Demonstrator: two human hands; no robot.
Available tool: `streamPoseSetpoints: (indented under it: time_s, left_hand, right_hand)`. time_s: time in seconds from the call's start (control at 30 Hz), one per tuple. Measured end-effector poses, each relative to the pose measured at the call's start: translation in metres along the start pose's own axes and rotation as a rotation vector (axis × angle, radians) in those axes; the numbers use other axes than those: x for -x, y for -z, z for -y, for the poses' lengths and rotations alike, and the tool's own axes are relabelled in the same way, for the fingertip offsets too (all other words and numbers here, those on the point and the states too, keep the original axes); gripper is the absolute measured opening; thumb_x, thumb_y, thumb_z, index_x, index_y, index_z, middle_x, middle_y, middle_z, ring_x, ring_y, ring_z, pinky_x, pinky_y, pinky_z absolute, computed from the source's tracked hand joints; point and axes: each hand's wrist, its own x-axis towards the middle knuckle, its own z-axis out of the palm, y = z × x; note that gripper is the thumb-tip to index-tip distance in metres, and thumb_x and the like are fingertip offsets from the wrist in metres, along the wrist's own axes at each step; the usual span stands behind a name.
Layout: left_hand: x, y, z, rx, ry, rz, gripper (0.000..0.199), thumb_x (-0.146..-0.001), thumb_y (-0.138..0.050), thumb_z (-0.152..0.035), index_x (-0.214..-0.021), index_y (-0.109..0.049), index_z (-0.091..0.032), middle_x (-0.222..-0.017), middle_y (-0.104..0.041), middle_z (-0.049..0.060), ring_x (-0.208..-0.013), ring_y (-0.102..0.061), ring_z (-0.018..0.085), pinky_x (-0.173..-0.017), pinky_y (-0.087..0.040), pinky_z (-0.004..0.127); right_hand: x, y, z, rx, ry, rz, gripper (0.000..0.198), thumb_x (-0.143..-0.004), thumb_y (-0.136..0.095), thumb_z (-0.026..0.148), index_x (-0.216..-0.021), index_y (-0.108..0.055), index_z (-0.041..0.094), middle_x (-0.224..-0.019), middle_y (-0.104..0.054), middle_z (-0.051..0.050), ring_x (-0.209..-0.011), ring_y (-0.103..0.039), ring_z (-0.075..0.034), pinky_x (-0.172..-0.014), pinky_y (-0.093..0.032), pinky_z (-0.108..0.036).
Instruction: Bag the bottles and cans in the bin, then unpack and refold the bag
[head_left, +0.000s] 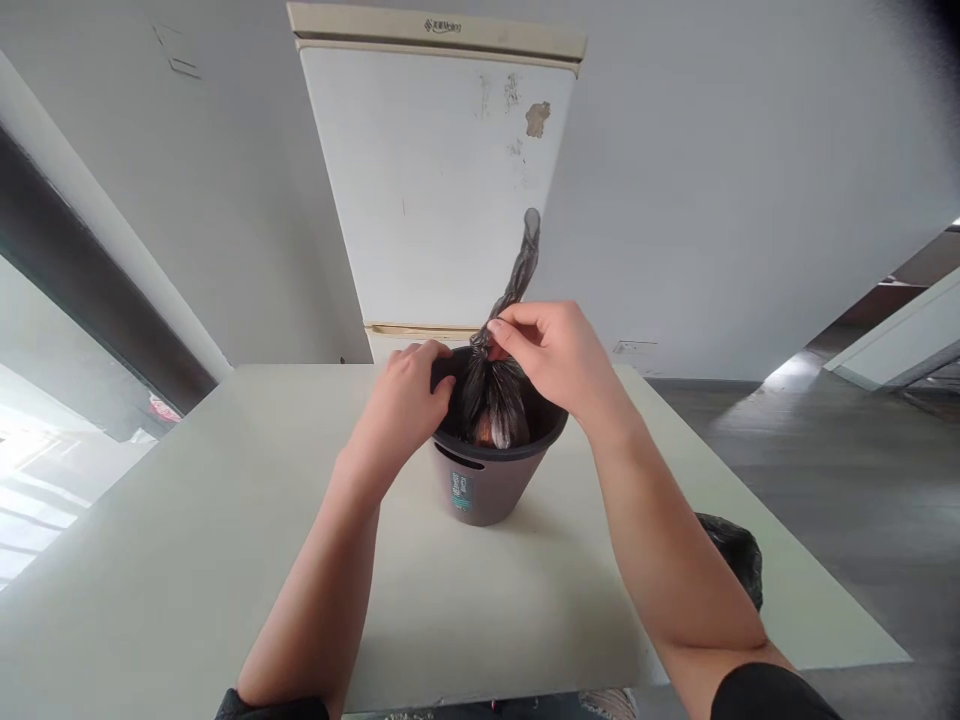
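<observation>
A dark brown trash can (491, 487) stands upright on the pale table in front of me, with a slot and a green label on its near side. Inside it sits a black garbage bag (504, 395), gathered to a knot at the top, its twisted tail sticking up and to the right. Through the thin plastic some brownish contents show. My right hand (551, 350) pinches the bag at the knot between thumb and fingers. At the left, my left hand (415, 385) is closed over the can's rim, thumb on the inner side.
The pale table (262, 530) carries the can. Another piece of black plastic (735, 560) lies at its right side, partly behind my right forearm. A white refrigerator (442, 180) stands against the grey wall beyond the table's far edge.
</observation>
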Motion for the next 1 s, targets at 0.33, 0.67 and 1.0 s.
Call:
streamPoseSetpoints:
  time_s: [0.33,0.67,1.0]
  left_hand:
    - [0.005,-0.008,-0.011,-0.046,0.007,0.120,0.043,-0.086,-0.043,0.003,-0.119,-0.062,-0.016,-0.129,-0.064,0.016,-0.121,-0.063,0.032,-0.104,-0.053,0.045]
    - [0.001,-0.017,-0.006,-0.041,-0.036,0.105,0.045,-0.090,-0.047,-0.004,-0.132,-0.063,-0.014,-0.148,-0.059,0.020,-0.144,-0.052,0.035,-0.119,-0.045,0.047]
    - [0.010,-0.023,-0.023,-0.022,-0.059,0.137,0.038,-0.099,-0.044,-0.011,-0.130,-0.065,-0.014,-0.146,-0.062,0.019,-0.139,-0.056,0.034,-0.115,-0.049,0.046]
  right_hand:
    - [-0.007,-0.018,-0.010,-0.216,0.050,-0.078,0.036,-0.104,-0.054,0.050,-0.081,-0.052,0.023,-0.076,-0.048,0.001,-0.073,-0.047,-0.016,-0.072,-0.042,-0.029]
    - [-0.014,-0.017,-0.024,-0.666,-0.066,-0.036,0.039,-0.095,-0.064,0.056,-0.079,-0.047,0.024,-0.085,-0.049,-0.001,-0.078,-0.050,-0.017,-0.080,-0.049,-0.032]
    - [-0.029,-0.002,-0.019,-0.313,-0.136,0.176,0.037,-0.101,-0.061,0.052,-0.087,-0.066,0.018,-0.082,-0.060,0.001,-0.076,-0.052,-0.014,-0.075,-0.042,-0.028]
